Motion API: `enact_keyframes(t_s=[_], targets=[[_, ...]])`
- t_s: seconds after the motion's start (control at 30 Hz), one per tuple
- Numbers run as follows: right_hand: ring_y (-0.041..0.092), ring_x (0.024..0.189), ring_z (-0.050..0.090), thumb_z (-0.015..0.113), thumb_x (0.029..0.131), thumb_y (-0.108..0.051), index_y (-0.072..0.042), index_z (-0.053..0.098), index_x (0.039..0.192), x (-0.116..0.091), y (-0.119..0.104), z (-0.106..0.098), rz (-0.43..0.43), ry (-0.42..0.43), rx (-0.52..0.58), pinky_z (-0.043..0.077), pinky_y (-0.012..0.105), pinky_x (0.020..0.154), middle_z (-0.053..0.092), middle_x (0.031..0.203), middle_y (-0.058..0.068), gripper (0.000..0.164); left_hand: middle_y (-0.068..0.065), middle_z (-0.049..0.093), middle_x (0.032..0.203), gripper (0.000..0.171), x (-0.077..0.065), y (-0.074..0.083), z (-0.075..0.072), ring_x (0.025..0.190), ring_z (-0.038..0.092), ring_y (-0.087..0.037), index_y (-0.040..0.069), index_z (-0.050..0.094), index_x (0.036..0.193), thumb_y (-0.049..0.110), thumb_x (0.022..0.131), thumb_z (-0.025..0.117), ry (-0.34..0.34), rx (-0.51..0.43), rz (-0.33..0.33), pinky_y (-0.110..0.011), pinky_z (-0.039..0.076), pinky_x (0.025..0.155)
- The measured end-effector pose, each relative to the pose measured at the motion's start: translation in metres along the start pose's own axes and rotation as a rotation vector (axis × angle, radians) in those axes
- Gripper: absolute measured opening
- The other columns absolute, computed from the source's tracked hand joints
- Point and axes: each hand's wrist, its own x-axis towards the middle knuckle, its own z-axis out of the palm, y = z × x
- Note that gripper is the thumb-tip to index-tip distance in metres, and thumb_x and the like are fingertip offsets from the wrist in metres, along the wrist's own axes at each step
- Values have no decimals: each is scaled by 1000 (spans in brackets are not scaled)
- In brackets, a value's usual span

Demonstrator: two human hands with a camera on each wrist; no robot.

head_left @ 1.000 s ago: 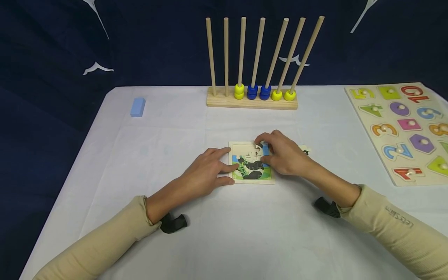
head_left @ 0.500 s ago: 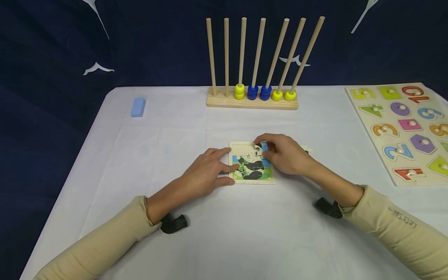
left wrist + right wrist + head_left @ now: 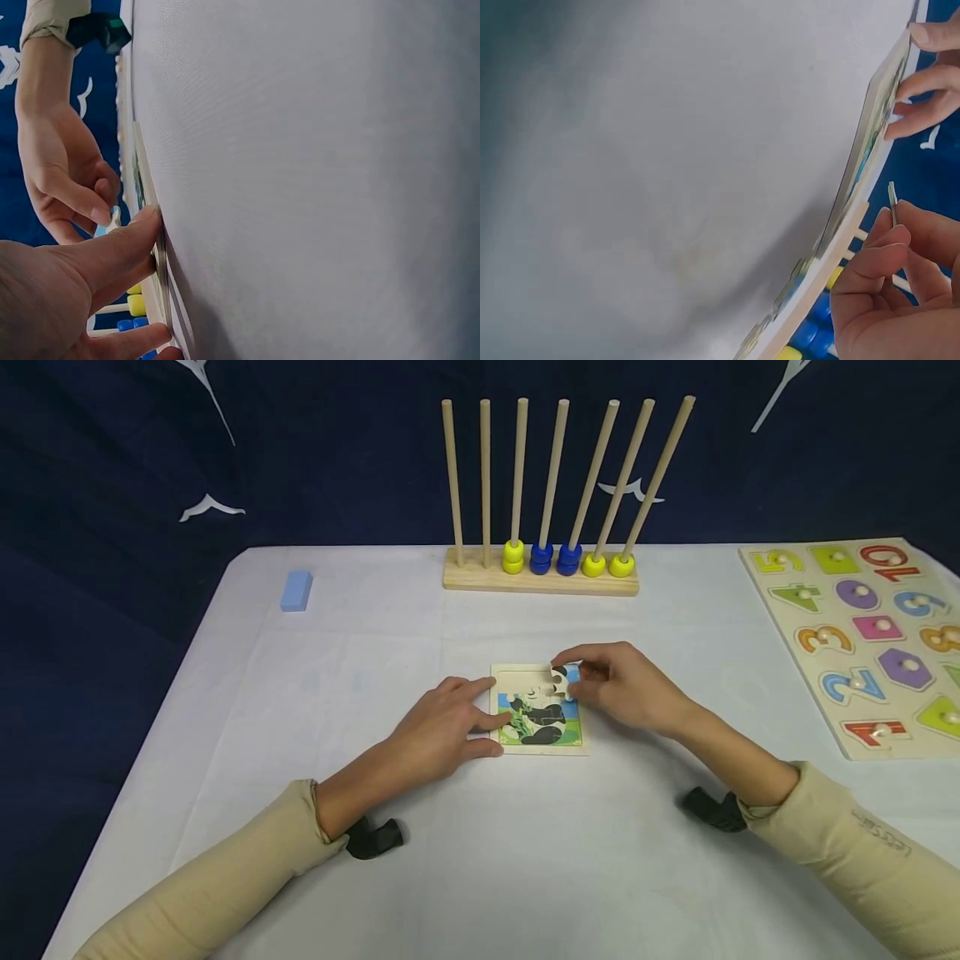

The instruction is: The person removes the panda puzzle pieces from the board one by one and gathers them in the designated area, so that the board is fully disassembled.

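A small square panda jigsaw board (image 3: pixel 517 681) lies at the middle of the table, its lower part filled with picture pieces and bare wood showing at its upper left. My left hand (image 3: pixel 438 727) rests on its left side with fingers spread, one reaching onto the picture. Between thumb and fingers, my right hand (image 3: pixel 626 687) pinches a jigsaw piece (image 3: pixel 564 681) with a black panda ear and blue background, over the board's upper right corner. In the right wrist view that piece (image 3: pixel 892 199) is raised clear of the board. Loose pieces (image 3: pixel 784 292) lie on the table beyond.
At the back stands a wooden peg abacus (image 3: pixel 540 579) with yellow and blue beads. A number-and-shape knob puzzle (image 3: pixel 855 652) lies at the right, a light blue block (image 3: pixel 296 591) at the back left. The white-covered table (image 3: pixel 525 860) meets a dark blue curtain (image 3: pixel 337 452).
My right hand has lifted the panda-ear piece out of the corner and shifted slightly right, tilting it. The loose pieces are now hidden behind that hand in the head view. My left hand stays put.
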Motion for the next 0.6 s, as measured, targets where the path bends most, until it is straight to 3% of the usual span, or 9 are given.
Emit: enact_keyframes(t_s=[0.3, 0.6], targets=[[22, 69, 44, 66, 90, 2, -5, 65, 125, -10, 8, -15, 92, 32, 16, 36, 27, 58, 52, 84, 11, 36, -16, 38, 153, 40, 1, 0, 1, 133, 40, -34, 21, 68, 127, 34, 90, 73, -3, -8, -22, -49, 38, 104], [19, 68, 51, 69, 91, -7, -7, 62, 123, -27, 24, -33, 206, 63, 45, 44, 26, 55, 57, 88, 11, 33, -16, 38, 153, 40, 1, 1, 1, 133, 40, -35, 21, 69, 126, 34, 89, 74, 5, -3, -16, -49, 38, 104]])
